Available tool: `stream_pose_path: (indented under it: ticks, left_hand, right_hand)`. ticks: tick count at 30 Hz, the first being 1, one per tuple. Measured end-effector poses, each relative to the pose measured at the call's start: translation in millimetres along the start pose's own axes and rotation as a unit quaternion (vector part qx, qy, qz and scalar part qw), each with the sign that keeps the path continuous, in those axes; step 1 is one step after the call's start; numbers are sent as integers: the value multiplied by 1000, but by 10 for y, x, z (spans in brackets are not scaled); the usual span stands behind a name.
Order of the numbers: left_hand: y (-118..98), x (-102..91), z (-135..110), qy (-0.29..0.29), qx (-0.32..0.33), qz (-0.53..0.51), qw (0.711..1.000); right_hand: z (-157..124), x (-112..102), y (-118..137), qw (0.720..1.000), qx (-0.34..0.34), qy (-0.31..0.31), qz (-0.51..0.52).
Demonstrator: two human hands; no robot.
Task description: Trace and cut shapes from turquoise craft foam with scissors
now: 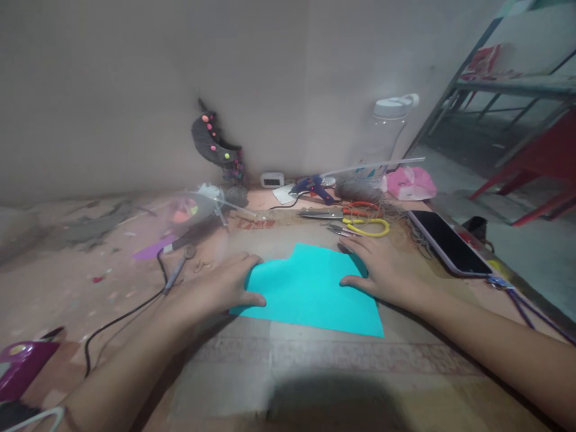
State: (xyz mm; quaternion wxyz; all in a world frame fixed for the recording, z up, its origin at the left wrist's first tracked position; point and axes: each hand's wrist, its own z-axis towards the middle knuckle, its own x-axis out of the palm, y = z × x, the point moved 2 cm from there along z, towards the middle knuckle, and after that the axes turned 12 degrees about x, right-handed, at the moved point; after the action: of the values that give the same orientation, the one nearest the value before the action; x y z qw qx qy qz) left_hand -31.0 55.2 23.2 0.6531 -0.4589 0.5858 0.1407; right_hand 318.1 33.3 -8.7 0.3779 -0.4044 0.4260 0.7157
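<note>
A bright turquoise sheet (310, 294), foam or paper, lies over the worn board in front of me. One corner is cut away in a step along its far edge. At its left edge is my left hand (229, 282), thumb on top and the fingers along the border. My right hand (380, 270) holds the right edge likewise, its thumb resting on the sheet and its fingers reaching past the far corner. Just beyond those fingertips lie a yellow-handled cutting tool (366, 228) and scissors (324, 214) with orange handles.
A phone (450, 243) lies at the right. Along the wall are a blue glue gun (312, 187), grey yarn (360, 191), a pink packet (410, 183), a clear bottle (382, 141) and a small white clock (272, 180). A black cord (123, 315) crosses the left side.
</note>
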Motion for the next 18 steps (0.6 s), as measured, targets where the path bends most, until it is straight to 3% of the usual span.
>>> stream_pose_path:
  ticks: [4,10,14,18]
  left_hand:
    - [36,-46,66,-113,-27,-188,975]
    - [183,95,161,-182,-39,-278,942]
    - [155,204,179,-204,-12,-291,935]
    - [21,237,136,-155,30,-298,941]
  right_hand:
    - [59,10,-117,983,93,-19,156]
    - [161,-97,-199,896,240,-2,374]
    - [144,-147,-169,876,293,13,384]
    - [127,-196,-192,886,307,-90,335]
